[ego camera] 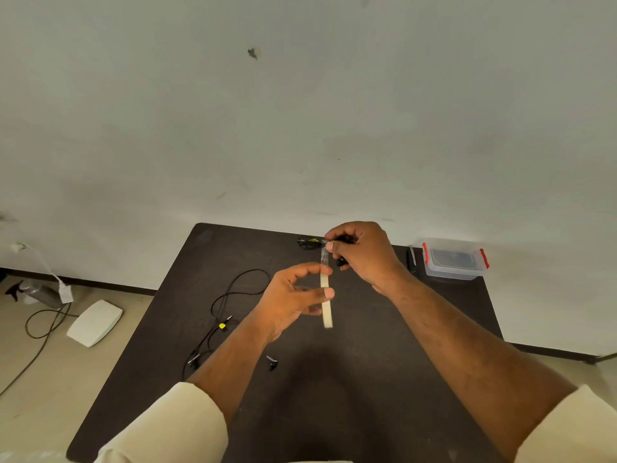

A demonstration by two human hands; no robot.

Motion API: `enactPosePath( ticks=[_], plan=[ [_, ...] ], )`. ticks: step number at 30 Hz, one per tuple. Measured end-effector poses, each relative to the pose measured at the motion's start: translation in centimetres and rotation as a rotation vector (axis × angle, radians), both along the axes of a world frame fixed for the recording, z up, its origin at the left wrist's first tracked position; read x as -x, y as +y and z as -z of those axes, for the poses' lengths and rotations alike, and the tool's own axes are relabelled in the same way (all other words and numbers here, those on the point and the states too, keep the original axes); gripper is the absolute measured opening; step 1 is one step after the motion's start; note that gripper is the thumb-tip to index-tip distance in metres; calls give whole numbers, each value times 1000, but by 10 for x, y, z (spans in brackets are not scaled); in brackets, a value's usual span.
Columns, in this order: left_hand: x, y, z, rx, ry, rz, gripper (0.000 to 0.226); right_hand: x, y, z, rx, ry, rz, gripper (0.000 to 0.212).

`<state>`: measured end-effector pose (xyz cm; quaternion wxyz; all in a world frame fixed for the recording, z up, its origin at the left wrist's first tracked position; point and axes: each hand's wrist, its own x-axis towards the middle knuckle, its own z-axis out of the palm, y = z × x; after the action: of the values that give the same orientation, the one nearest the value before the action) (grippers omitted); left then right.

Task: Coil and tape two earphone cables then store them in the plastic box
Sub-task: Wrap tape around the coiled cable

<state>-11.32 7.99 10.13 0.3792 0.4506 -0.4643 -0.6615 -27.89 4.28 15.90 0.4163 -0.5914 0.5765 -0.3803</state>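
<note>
My left hand (pixel 293 302) grips a cream tape roll (pixel 326 305), seen edge-on above the dark table (pixel 334 396). A clear strip of tape (pixel 324 260) runs up from the roll to my right hand (pixel 364 255). That hand pinches the strip's end against a bunched black earphone cable (pixel 341 261), mostly hidden inside the fist. The second earphone cable (pixel 240 282) lies loose on the table to the left, with a yellow tag and both earbuds near my left forearm. The clear plastic box (pixel 454 260) with red clips sits at the far right corner, lid on.
A small black object with a yellow label (pixel 309 242) lies at the table's far edge. A dark pen-like tool (pixel 412 259) rests left of the box. On the floor to the left are a white flat device (pixel 95 322), cords and a spray bottle (pixel 36 292).
</note>
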Motion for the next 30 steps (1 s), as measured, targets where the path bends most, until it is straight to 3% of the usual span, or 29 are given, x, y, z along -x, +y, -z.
enactPosePath(
  ticks=[5, 9, 12, 24, 30],
  plan=[
    [2, 0, -2, -27, 25, -66, 26, -2, 0, 0, 0, 20, -24, 21],
    [1, -2, 0, -106, -117, -87, 15, -1, 1, -1, 18, 9, -16, 20],
    [-2, -1, 4, -143, -122, -107, 15, 0, -1, -5, 20, -30, -5, 20],
    [-9, -8, 2, 46, -127, -97, 9, -6, 10, -8, -253, -391, -72, 9],
    [-16, -31, -16, 376, -287, -84, 25, -1, 19, -9, -486, -437, -210, 8]
  ],
)
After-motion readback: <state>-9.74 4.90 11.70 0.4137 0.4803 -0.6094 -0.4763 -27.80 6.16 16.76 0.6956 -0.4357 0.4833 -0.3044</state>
